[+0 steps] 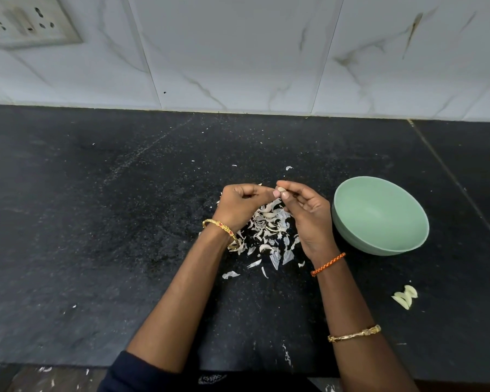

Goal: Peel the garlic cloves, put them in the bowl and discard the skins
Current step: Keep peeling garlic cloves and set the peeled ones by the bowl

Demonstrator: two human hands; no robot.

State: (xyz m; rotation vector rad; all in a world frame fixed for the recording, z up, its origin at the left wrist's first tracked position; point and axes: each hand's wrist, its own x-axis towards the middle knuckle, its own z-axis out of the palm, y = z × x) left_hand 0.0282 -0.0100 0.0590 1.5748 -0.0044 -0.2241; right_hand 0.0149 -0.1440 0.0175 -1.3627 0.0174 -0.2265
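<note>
Pinching one garlic clove (280,190) between them, the right hand (306,213) gripped it while the left hand (244,205) picked at its skin; better to peel over the skins (266,230) below, bowl (379,219) just right of the right hand.

home kitchen: black stone counter (96,222), marble-look wall tiles (238,52), wall socket (26,22), garlic skins (266,227), bowl (379,219).
</note>
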